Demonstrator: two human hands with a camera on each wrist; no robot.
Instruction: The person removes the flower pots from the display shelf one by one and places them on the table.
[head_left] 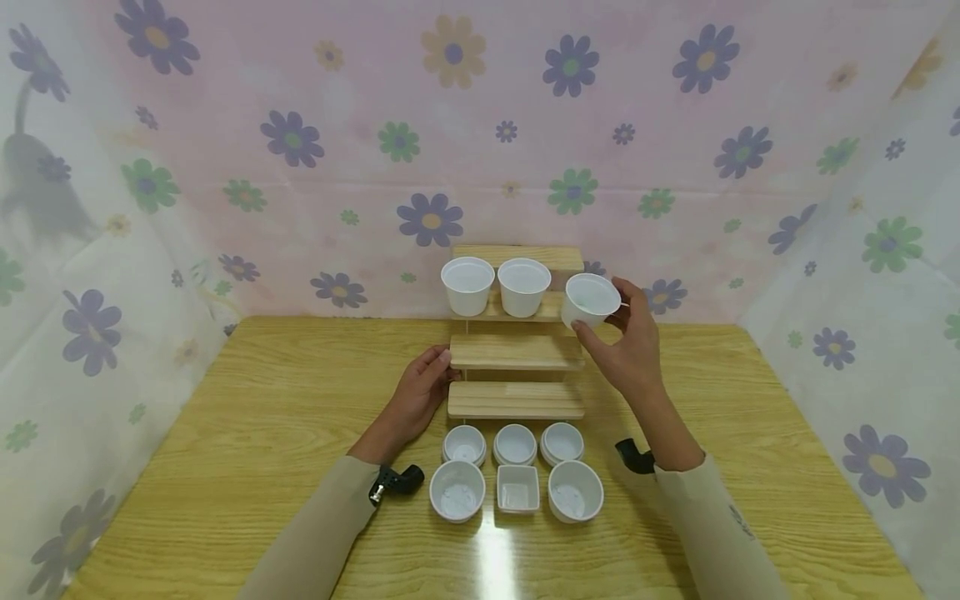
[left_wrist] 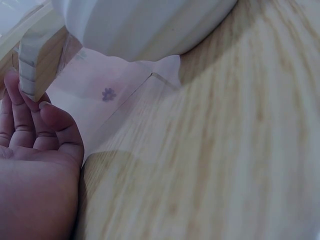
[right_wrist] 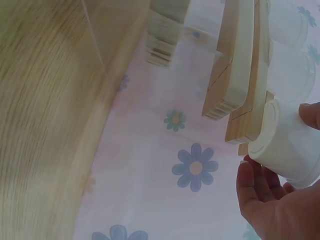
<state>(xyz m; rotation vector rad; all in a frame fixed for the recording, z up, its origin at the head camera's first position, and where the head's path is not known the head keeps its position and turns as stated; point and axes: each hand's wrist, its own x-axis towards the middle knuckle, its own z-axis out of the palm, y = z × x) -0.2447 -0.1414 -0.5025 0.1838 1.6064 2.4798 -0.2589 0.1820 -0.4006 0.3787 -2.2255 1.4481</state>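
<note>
A tiered wooden display stand (head_left: 516,352) with clear side supports stands at the back of the table. My left hand (head_left: 422,392) grips the left end of one of its lower boards; in the left wrist view, the fingers (left_wrist: 22,112) lie against that board end (left_wrist: 40,65). At the right end of an upper board, my right hand (head_left: 630,350) holds a white tapered cup (head_left: 588,302) upright between thumb and fingers. The right wrist view shows this cup (right_wrist: 287,142) with its base at the board's end. Two similar white cups (head_left: 468,287) (head_left: 523,287) stand left of it on that board.
In front of the stand are three small round white bowls (head_left: 515,445). Nearer still sit two larger round white bowls (head_left: 457,492) (head_left: 575,492) with a square white dish (head_left: 517,489) between them. Flowered cloth (head_left: 345,175) hangs behind and at both sides of the wooden table (head_left: 225,467).
</note>
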